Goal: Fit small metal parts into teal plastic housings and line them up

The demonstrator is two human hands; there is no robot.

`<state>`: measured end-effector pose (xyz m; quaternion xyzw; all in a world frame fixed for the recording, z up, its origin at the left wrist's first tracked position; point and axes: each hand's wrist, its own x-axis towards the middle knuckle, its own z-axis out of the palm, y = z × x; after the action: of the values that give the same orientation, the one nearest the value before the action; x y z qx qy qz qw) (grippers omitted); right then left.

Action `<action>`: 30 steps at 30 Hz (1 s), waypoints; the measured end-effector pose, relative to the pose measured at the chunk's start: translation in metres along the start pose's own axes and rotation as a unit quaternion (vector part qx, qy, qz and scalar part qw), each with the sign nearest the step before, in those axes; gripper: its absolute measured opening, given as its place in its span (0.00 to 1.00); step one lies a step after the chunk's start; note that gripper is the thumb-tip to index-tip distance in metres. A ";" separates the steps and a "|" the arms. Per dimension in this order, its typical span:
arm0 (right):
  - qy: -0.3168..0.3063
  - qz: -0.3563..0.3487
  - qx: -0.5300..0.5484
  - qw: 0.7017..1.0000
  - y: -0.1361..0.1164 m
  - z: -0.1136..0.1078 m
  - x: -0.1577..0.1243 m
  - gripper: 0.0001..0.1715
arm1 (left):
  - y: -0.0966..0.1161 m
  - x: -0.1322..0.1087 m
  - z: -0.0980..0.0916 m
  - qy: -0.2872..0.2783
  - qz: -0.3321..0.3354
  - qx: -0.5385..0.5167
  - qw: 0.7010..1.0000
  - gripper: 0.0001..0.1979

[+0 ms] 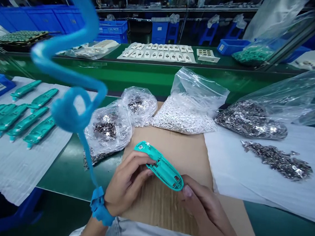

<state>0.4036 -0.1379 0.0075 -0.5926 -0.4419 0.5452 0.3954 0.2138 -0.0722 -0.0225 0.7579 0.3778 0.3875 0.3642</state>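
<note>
A teal plastic housing [161,164] with a long battery compartment is tilted above the cardboard, its hollow side facing me. My left hand [132,177] grips its left edge, one fingertip reaching into the compartment beside a small metal contact. At the lower right end, my right hand [200,202] pinches the housing between thumb and fingers. Metal contacts [177,178] show inside that end. A blue wrist strap [100,207] with a coiled cord [69,77] is around my left wrist; the cord crosses the view.
Several teal housings [36,125] lie on white sheeting at left. Bags of metal pieces [106,129] and a bag of small white parts [184,114] stand behind the cardboard [195,148]. Loose metal pieces [280,161] lie at right. Beyond the green ledge [139,72] are white cards [156,52].
</note>
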 end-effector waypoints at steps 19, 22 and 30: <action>0.262 -0.126 0.003 0.957 -0.001 -0.028 0.020 0.19 | -0.006 -0.004 0.015 -0.110 0.028 0.202 0.973 0.11; 0.151 -0.118 -0.291 0.937 0.008 -0.054 0.012 0.12 | -0.008 -0.004 0.016 -0.110 0.026 0.204 0.972 0.11; -0.052 -0.139 -0.426 0.893 0.022 -0.060 0.012 0.15 | -0.007 -0.002 0.015 -0.113 0.026 0.197 0.974 0.11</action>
<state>0.4656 -0.1323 -0.0112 -0.6074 -0.7293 0.2750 0.1533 0.2243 -0.0751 -0.0354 0.8632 0.3832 0.2264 0.2383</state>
